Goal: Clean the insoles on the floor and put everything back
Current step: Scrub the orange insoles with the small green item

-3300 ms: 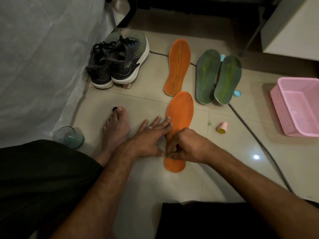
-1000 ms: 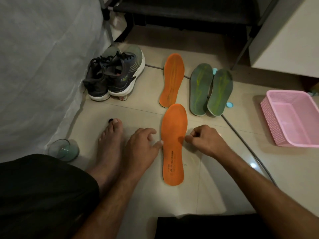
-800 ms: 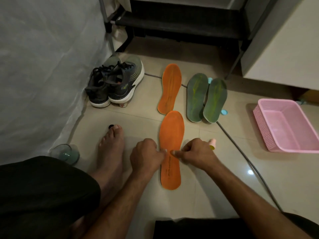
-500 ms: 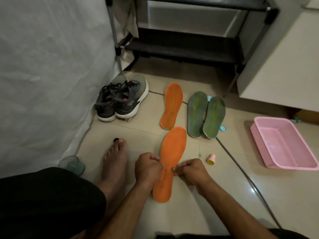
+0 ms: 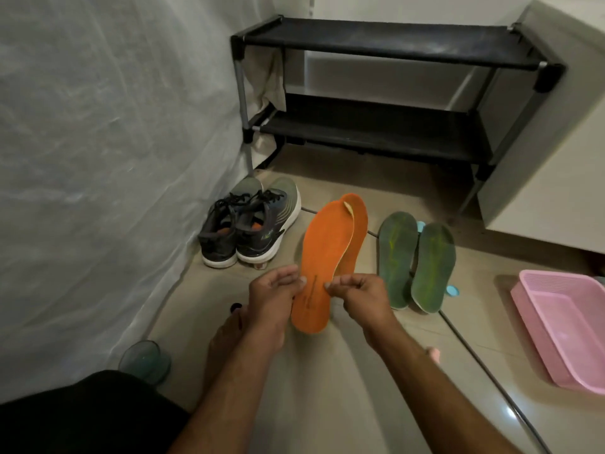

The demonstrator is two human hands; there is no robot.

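Observation:
I hold an orange insole [image 5: 322, 257] lifted off the floor, its toe pointing away from me. My left hand [image 5: 273, 298] pinches its left edge and my right hand [image 5: 361, 298] pinches its right edge near the heel. A second orange insole [image 5: 355, 234] lies on the tiles behind it, mostly hidden. Two green insoles [image 5: 415, 262] lie side by side to the right. A pair of dark sneakers [image 5: 248, 229] stands at the left by the white sheet.
A black two-shelf shoe rack [image 5: 386, 90] stands at the back. A pink basket [image 5: 563, 326] sits at the right, and a cable [image 5: 491, 378] runs across the tiles. A green glass cup [image 5: 144, 362] is near my knee and bare foot [image 5: 226, 335].
Both hands have lifted the near orange insole off the floor and raised it in front of the far one. My view has tilted up, showing the shoe rack.

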